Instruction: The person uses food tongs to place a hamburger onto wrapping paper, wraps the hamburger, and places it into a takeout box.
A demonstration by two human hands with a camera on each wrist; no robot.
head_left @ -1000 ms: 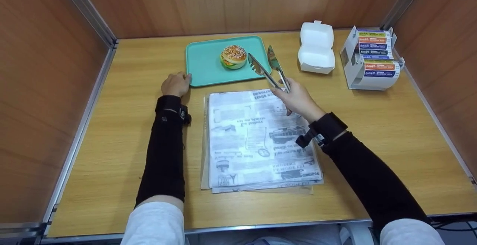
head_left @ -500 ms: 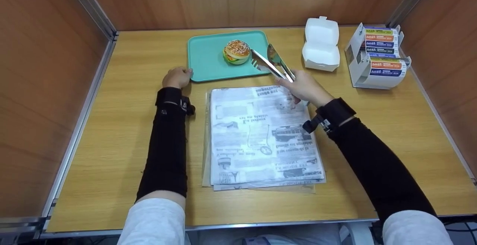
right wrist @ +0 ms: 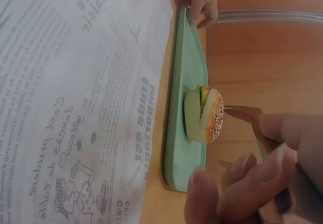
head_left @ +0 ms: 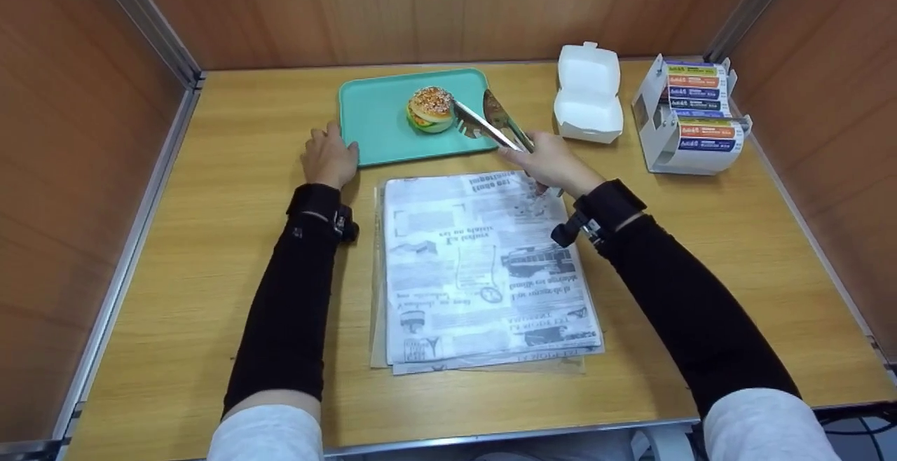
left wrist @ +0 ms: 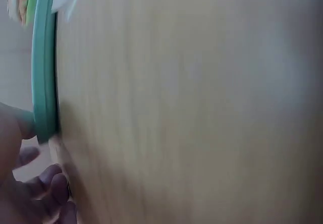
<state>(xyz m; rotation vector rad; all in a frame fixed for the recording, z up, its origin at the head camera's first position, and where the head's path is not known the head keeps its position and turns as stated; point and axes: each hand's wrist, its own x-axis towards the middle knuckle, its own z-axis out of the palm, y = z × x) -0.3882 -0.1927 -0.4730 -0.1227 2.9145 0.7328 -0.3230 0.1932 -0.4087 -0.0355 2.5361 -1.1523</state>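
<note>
On the far tray sits a seeded, golden burger; the right hand grips tongs, the loose left hand touches the tray.

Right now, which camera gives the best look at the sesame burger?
The right wrist view: the sesame burger appears large, whole and side-on there, its layers showing. The head view shows it smaller, from above; the left wrist view catches only a cropped edge.

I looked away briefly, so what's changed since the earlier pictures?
The right hand moved forward, bringing the tongs slightly nearer the burger; the left hand stretched its fingers along the tray. Nothing was newly gripped or released. Box and paper stayed put.
</note>
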